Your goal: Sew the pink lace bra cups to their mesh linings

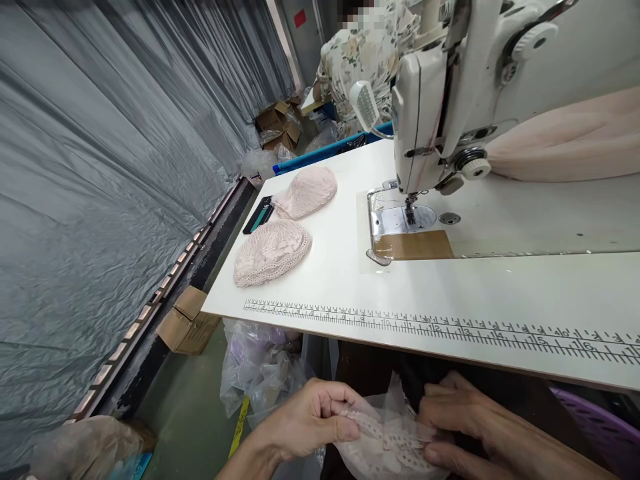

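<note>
Below the table's front edge, my left hand [320, 417] pinches one side of a pale pink lace piece [387, 437] with sheer mesh and an eyelet pattern. The fingers of my right hand [457, 417] are closed on the other side of that piece, near its right edge. Part of the fabric drops out of the frame at the bottom. On the white sewing table [335, 287] lie a stack of pink lace cups [273, 253] and another lace cup [307, 191] behind it. Both hands are apart from these.
A white sewing machine [425, 120] stands on the table, pink fabric [570, 143] to its right. A printed ruler [435, 325] runs along the front edge. Plastic bags [260, 363] and a cardboard box [190, 323] sit on the floor. A purple basket [595, 420] is lower right; a person [357, 57] sits beyond.
</note>
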`<action>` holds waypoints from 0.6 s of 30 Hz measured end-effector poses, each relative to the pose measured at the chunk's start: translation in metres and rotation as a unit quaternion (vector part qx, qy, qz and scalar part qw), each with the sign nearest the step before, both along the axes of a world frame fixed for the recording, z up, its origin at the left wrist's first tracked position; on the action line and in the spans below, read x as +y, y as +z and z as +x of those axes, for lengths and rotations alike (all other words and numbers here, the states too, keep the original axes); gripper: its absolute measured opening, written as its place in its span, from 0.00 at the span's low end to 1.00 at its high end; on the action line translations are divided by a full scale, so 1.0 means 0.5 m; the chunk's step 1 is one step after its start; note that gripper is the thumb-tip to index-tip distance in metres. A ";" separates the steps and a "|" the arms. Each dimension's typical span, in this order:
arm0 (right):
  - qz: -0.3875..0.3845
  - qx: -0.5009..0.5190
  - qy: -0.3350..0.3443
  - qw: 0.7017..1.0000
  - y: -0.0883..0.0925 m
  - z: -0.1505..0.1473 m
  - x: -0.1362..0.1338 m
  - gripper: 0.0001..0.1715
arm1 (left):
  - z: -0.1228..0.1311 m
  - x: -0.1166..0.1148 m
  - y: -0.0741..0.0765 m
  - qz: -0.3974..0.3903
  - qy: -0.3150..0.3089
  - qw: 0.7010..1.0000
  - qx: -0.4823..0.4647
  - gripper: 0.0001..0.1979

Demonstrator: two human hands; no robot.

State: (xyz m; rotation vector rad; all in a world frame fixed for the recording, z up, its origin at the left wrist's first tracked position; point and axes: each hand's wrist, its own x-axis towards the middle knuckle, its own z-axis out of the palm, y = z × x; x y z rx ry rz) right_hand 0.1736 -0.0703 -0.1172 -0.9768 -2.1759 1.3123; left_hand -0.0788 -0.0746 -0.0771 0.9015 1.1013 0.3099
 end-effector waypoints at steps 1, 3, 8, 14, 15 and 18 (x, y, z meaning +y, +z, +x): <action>0.011 -0.001 -0.010 1.000 -0.001 -0.002 -0.001 0.11 | -0.001 -0.001 0.001 -0.004 -0.009 1.000 -0.004 0.30; 0.035 -0.001 -0.037 0.999 -0.006 -0.006 -0.002 0.11 | -0.004 -0.002 0.005 -0.009 -0.029 0.999 -0.013 0.30; 0.047 -0.010 -0.033 0.998 -0.027 -0.002 -0.012 0.10 | -0.008 -0.001 0.019 0.011 -0.066 0.997 -0.024 0.27; -0.051 -0.002 0.066 0.997 0.022 -0.023 0.001 0.38 | -0.005 0.005 0.025 0.080 -0.156 0.984 0.021 0.27; -0.080 0.002 0.097 0.992 0.033 -0.031 0.008 0.39 | -0.005 0.005 0.024 0.092 -0.169 0.981 0.021 0.27; -0.158 -0.022 0.139 0.977 0.048 -0.046 0.024 0.27 | -0.012 0.005 0.021 0.115 -0.179 0.977 0.022 0.27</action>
